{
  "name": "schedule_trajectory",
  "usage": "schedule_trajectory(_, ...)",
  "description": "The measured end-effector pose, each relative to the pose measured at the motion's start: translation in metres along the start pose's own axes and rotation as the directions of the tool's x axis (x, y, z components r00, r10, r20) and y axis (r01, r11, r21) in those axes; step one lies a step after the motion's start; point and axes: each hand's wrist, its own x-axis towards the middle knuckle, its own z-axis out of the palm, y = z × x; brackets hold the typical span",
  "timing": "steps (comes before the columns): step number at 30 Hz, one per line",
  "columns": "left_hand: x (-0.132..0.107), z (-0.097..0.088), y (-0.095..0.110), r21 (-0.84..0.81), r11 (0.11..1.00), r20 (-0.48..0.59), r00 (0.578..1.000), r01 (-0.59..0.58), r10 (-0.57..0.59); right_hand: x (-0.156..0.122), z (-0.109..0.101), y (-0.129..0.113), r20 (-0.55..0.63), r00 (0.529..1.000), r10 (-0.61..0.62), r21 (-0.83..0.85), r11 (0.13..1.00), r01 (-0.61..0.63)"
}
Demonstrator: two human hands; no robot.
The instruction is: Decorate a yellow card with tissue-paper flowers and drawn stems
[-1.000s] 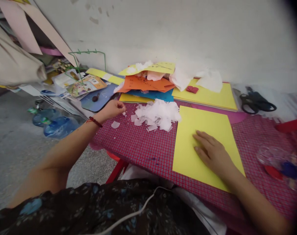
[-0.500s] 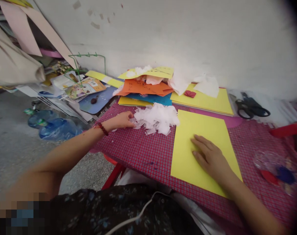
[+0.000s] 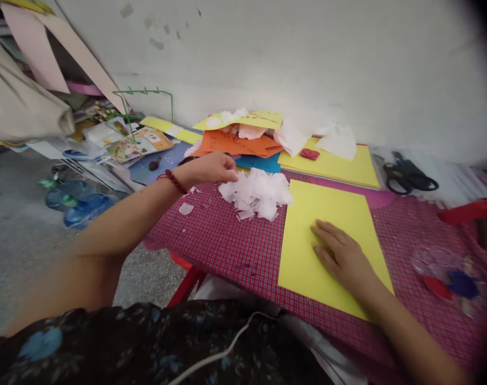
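My left hand (image 3: 213, 167), with a red bracelet at the wrist, hovers at the left edge of a heap of white paper scraps (image 3: 257, 191), its fingers pinched together on something too small to make out. My right hand (image 3: 340, 254) lies flat, fingers stretched, on a yellow paper sheet (image 3: 327, 224) on the red checked tablecloth (image 3: 227, 243). A single white scrap (image 3: 185, 208) lies left of the heap.
Orange, blue and yellow sheets (image 3: 243, 143) are stacked by the wall with white tissue (image 3: 340, 140) and a small red folded piece (image 3: 310, 154). Black scissors (image 3: 408, 176) lie at the right. A clear plastic container (image 3: 448, 270) stands at the right edge. Water bottles (image 3: 83, 206) and magazines (image 3: 135, 144) lie on the floor left.
My left hand went from the table's left edge to the scrap heap, then lifted slightly above its upper left side. The right hand stayed flat on the yellow sheet.
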Motion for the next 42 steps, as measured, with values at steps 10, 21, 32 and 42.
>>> schedule_trajectory(10,0.037,0.019,0.024,0.099,0.988,0.047,0.992,-0.121,0.117,0.001,0.000,0.002,0.010,1.000,-0.018,0.014,1.000,0.017)
schedule_trajectory(21,-0.082,0.006,-0.091,0.255,0.962,0.011,0.995,0.098,-0.104,0.000,0.005,0.010,-0.022,0.998,-0.056,0.011,0.998,0.056)
schedule_trajectory(32,-0.086,0.023,-0.109,0.170,0.973,-0.050,0.988,0.155,-0.149,0.002,0.005,0.009,-0.037,0.998,-0.056,0.001,0.998,0.056)
schedule_trajectory(42,-0.035,0.091,0.071,-0.119,0.896,0.030,0.900,-0.429,0.435,0.009,-0.010,-0.021,0.048,0.995,0.086,0.015,0.996,-0.087)
